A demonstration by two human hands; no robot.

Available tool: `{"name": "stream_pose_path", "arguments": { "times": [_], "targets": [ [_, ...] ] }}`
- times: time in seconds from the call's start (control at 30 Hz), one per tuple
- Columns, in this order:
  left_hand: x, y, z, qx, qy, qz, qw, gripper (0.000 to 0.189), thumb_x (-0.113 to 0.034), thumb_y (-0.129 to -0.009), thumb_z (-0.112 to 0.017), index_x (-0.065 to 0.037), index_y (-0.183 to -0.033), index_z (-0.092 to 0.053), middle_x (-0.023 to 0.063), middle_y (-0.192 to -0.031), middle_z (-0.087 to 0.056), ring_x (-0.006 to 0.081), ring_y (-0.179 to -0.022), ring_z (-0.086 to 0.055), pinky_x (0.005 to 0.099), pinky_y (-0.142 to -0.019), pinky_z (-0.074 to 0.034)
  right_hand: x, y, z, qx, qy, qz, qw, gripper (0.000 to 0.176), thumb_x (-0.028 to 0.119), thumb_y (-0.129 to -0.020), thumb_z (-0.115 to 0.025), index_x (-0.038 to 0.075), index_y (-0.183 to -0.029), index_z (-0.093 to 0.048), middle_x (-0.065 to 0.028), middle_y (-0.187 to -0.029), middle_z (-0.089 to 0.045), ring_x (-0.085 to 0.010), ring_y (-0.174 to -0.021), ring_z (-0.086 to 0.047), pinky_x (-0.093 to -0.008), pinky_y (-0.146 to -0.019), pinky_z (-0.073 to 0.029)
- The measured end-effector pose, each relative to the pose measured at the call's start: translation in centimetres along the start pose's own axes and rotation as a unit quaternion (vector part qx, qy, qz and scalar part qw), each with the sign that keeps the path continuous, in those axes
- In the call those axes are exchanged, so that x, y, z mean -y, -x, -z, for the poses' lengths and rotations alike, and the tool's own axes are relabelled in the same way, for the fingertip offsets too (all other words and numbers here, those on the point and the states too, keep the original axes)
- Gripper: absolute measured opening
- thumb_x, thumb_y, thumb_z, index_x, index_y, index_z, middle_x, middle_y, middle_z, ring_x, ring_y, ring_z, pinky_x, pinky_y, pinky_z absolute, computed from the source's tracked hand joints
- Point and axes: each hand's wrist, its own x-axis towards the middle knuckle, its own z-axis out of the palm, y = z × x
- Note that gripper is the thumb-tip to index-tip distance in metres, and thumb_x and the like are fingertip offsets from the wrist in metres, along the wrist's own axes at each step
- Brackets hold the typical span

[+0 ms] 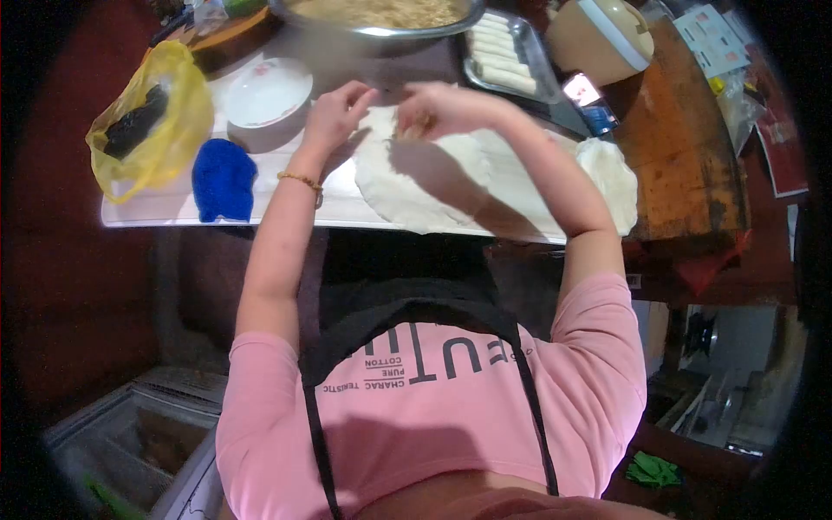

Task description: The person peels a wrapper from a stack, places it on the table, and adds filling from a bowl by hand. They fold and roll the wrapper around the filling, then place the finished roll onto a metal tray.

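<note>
Round, thin white wrappers (407,186) lie on a white board in front of me. Above their far edge, my right hand (446,111) is closed, blurred by motion, with a clump of light brown filling (416,130) showing under its fingers. Just left of the wrappers is my left hand (336,114), its thumb and fingers apart and nothing visible in them. A large metal bowl (381,31) of shredded filling stands beyond both hands. Finished white rolls (501,54) lie side by side in a tray (548,87) at the back right.
A white bowl (269,91), a blue cloth (223,182) and a yellow plastic bag (186,113) are on the left. More wrappers (607,178) hang at the board's (334,212) right end. A phone (589,104) and a beige container (598,39) sit on the wooden table (685,165).
</note>
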Motion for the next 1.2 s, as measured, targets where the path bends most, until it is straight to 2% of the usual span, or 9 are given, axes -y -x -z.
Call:
{"name": "stream_pose_path", "arguments": {
  "times": [0.07, 0.13, 0.27, 0.4, 0.6, 0.77, 0.87, 1.07, 1.2],
  "targets": [
    [-0.7, 0.3, -0.3, 0.037, 0.062, 0.044, 0.996, 0.040, -0.034, -0.090, -0.069, -0.004, -0.115, -0.066, 0.0147, -0.101, -0.072, 0.0264, -0.095, -0.070, 0.0412, -0.084, -0.053, 0.4, 0.9, -2.7, -0.010, -0.002, -0.030, 1.000, 0.033, 0.009, -0.074, -0.077, 0.009, -0.105, -0.068, -0.0136, -0.112, -0.058, -0.0328, -0.106, -0.060, -0.0425, -0.089, -0.050],
    [-0.5, 0.5, -1.5, 0.095, 0.079, -0.130, 0.984, 0.069, -0.040, -0.080, -0.079, -0.005, -0.134, -0.053, 0.0162, -0.129, -0.061, 0.0279, -0.114, -0.062, 0.0376, -0.098, -0.050, 0.3, 1.7, -4.1, -0.047, -0.001, -0.028, 0.998, 0.035, 0.010, -0.074, -0.077, 0.010, -0.108, -0.067, -0.0136, -0.115, -0.057, -0.0338, -0.108, -0.060, -0.0434, -0.090, -0.050],
    [-2.2, 2.5, -3.5, 0.197, 0.091, -0.142, 0.966, 0.111, -0.041, -0.069, -0.087, -0.002, -0.152, -0.025, 0.0202, -0.144, -0.048, 0.0308, -0.128, -0.052, 0.0367, -0.106, -0.044, 1.3, 3.2, -4.3, -0.083, -0.022, -0.054, 0.995, 0.040, 0.007, -0.074, -0.077, 0.007, -0.113, -0.065, -0.0119, -0.135, -0.052, -0.0333, -0.118, -0.057, -0.0427, -0.099, -0.050],
    [-3.3, 3.3, -4.2, 0.146, -0.015, -0.184, 0.972, 0.102, -0.036, -0.070, -0.086, -0.003, -0.150, -0.030, 0.0228, -0.135, -0.055, 0.0331, -0.120, -0.058, 0.0372, -0.100, -0.048, 0.1, 4.6, -5.1, -0.145, -0.024, -0.014, 0.989, 0.039, 0.009, -0.074, -0.077, 0.008, -0.111, -0.066, -0.0100, -0.125, -0.059, -0.0329, -0.113, -0.060, -0.0416, -0.097, -0.050],
    [-5.4, 3.6, -3.3, 0.222, -0.105, -0.046, 0.968, 0.075, -0.027, -0.074, -0.081, -0.007, -0.138, -0.050, 0.0205, -0.126, -0.061, 0.0363, -0.111, -0.061, 0.0395, -0.097, -0.048, -0.9, 6.2, -5.4, -0.180, -0.009, -0.042, 0.983, 0.041, 0.019, -0.074, -0.078, 0.011, -0.113, -0.066, -0.0111, -0.112, -0.064, -0.0348, -0.103, -0.062, -0.0427, -0.087, -0.051],
    [-3.9, 4.3, -4.0, 0.064, -0.083, -0.212, 0.972, 0.056, -0.026, -0.077, -0.080, -0.004, -0.125, -0.061, 0.0199, -0.115, -0.066, 0.0331, -0.103, -0.065, 0.0393, -0.091, -0.050, -0.2, 7.0, -5.3, -0.219, 0.006, -0.049, 0.975, 0.036, 0.017, -0.076, -0.078, 0.010, -0.110, -0.068, -0.0078, -0.116, -0.063, -0.0305, -0.107, -0.062, -0.0401, -0.092, -0.051],
    [-4.7, 4.6, -4.8, 0.045, -0.035, -0.200, 0.978, 0.051, -0.024, -0.078, -0.079, -0.001, -0.122, -0.063, 0.0201, -0.109, -0.068, 0.0305, -0.100, -0.066, 0.0386, -0.089, -0.050, -0.1, 6.9, -5.9, -0.246, 0.045, -0.042, 0.967, 0.036, 0.018, -0.077, -0.077, 0.010, -0.111, -0.067, -0.0087, -0.113, -0.063, -0.0303, -0.104, -0.062, -0.0396, -0.092, -0.051],
    [-8.2, 5.1, -3.6, 0.172, -0.009, 0.007, 0.985, 0.051, -0.019, -0.080, -0.077, 0.001, -0.124, -0.061, 0.0205, -0.111, -0.068, 0.0273, -0.104, -0.066, 0.0349, -0.090, -0.051, -1.6, 7.1, -6.6, -0.210, 0.019, -0.081, 0.974, 0.041, 0.027, -0.080, -0.075, 0.012, -0.117, -0.065, -0.0099, -0.112, -0.062, -0.0295, -0.104, -0.060, -0.0412, -0.093, -0.050],
    [-6.0, 4.5, -3.6, 0.167, -0.040, -0.049, 0.984, 0.049, -0.018, -0.081, -0.076, 0.001, -0.124, -0.061, 0.0205, -0.113, -0.068, 0.0262, -0.103, -0.066, 0.0351, -0.088, -0.052, -0.8, 7.8, -6.2, -0.228, 0.011, -0.082, 0.970, 0.046, 0.030, -0.081, -0.075, 0.008, -0.120, -0.063, -0.0125, -0.114, -0.060, -0.0287, -0.109, -0.057, -0.0406, -0.092, -0.049]
  ]
}}
